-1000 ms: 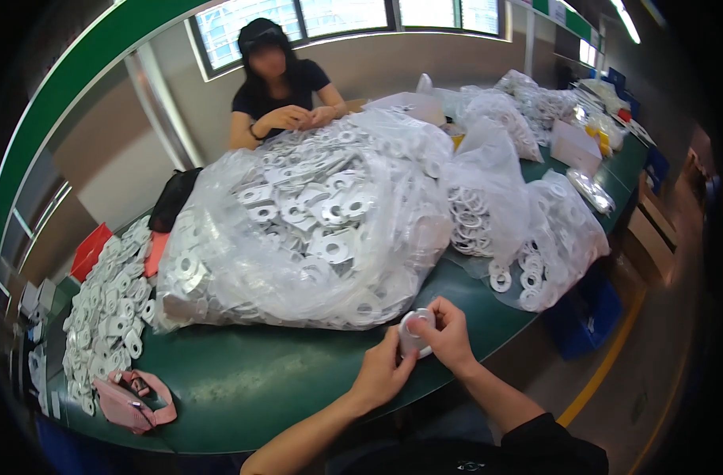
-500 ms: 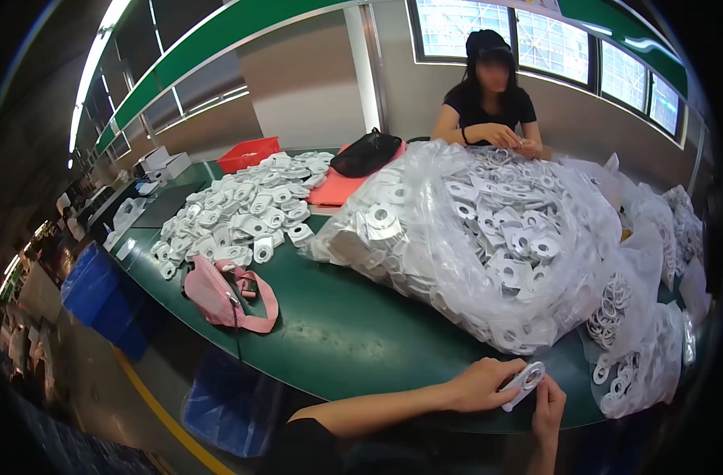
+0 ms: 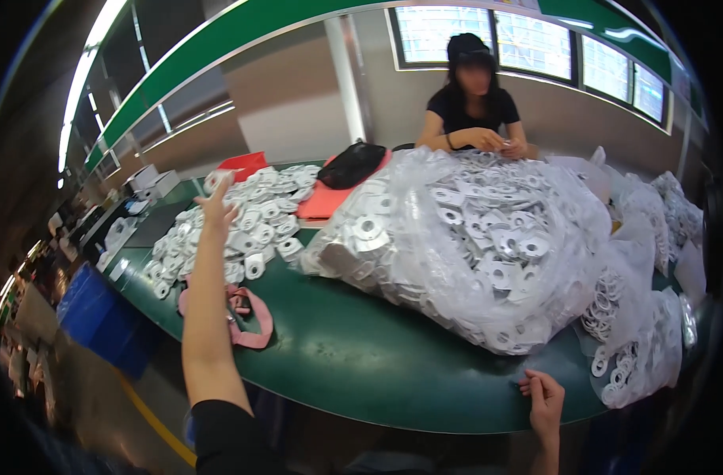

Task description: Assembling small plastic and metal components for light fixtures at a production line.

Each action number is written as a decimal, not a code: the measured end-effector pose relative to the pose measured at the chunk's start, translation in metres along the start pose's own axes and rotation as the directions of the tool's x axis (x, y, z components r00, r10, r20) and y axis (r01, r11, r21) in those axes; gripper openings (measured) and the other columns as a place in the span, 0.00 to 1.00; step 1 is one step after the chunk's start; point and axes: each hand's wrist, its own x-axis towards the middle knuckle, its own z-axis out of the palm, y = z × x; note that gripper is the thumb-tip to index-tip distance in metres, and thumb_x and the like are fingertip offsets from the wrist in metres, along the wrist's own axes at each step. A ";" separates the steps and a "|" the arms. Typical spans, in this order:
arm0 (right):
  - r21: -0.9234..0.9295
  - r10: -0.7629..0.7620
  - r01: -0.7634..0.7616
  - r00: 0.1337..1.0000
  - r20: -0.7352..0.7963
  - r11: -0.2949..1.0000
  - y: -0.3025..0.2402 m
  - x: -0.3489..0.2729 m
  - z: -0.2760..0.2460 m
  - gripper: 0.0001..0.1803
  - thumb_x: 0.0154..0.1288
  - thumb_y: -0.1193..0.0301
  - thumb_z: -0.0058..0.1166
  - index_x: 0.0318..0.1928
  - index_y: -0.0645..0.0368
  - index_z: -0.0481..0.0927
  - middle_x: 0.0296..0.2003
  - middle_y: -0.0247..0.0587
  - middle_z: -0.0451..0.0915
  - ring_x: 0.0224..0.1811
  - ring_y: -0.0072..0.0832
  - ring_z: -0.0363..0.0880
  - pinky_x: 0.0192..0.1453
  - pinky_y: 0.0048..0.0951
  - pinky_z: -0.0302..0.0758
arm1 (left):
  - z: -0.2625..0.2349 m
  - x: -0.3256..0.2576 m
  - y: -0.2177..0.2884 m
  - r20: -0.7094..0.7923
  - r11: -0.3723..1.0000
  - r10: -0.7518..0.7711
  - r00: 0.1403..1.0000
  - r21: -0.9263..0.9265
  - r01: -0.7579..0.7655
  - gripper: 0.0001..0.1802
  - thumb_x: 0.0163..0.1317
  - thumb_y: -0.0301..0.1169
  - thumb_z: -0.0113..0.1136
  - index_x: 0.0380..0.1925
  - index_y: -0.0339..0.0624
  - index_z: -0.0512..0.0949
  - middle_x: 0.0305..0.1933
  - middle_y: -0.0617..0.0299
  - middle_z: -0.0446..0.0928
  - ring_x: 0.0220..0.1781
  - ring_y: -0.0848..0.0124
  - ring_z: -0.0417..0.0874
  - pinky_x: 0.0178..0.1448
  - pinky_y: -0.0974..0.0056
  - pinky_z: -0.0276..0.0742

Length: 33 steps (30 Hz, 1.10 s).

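Observation:
My left arm stretches over the table to the far left. My left hand is open with its fingers spread, over a heap of white plastic parts with round holes. One white part shows just beyond its fingertips, blurred and seemingly loose from the hand. My right hand is near the front edge of the green table. Its fingers curl in and no thing shows in them. It is nearest to a large clear plastic bag full of similar white parts.
At right, clear bags hold white rings. A pink strapped bag lies beneath my left forearm. Behind the heap are a red bin and a black bag on a red sheet. A co-worker sits across, hands together.
My left hand has left my right hand and swung to the far-left heap with the white part, which now appears released. My right hand stays near the front edge, without the part.

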 end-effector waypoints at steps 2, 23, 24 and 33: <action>0.018 0.002 -0.002 1.000 -0.006 1.000 0.004 0.000 -0.002 0.10 0.66 0.76 0.46 0.43 0.68 0.78 0.31 0.42 0.80 0.30 0.19 0.76 0.36 0.18 0.72 | -0.004 -0.008 -0.011 0.052 0.960 -0.014 0.999 0.279 -0.001 0.59 0.50 0.45 0.66 0.67 0.44 0.31 0.66 0.45 0.54 0.55 0.55 0.70 0.51 0.57 0.73; -0.139 -0.868 0.979 -0.063 0.492 -0.150 -0.223 -0.010 0.018 0.08 0.50 0.79 0.51 0.32 0.69 0.79 0.35 0.43 0.79 0.40 0.33 0.78 0.45 0.31 0.78 | 0.306 -0.332 -0.134 0.926 0.337 0.365 -0.095 -0.226 -0.914 0.28 0.47 0.33 0.62 0.50 0.40 0.71 0.50 0.44 0.72 0.53 0.50 0.72 0.56 0.54 0.68; -0.118 -0.734 0.968 -0.084 0.673 -0.220 -0.245 -0.009 0.000 0.08 0.49 0.79 0.51 0.31 0.68 0.79 0.35 0.41 0.79 0.40 0.30 0.78 0.44 0.30 0.77 | 0.304 -0.326 -0.132 0.932 0.335 0.351 -0.088 -0.213 -0.918 0.28 0.47 0.33 0.62 0.50 0.40 0.71 0.50 0.44 0.72 0.53 0.50 0.72 0.56 0.54 0.68; -0.282 -0.695 0.924 0.380 0.611 0.258 -0.222 -0.029 -0.001 0.15 0.29 0.71 0.46 0.25 0.63 0.74 0.27 0.37 0.70 0.35 0.31 0.71 0.40 0.30 0.72 | 0.302 -0.299 -0.080 0.988 0.452 0.134 -0.080 -0.133 -0.882 0.10 0.47 0.29 0.61 0.30 0.36 0.78 0.28 0.48 0.77 0.32 0.51 0.78 0.36 0.59 0.71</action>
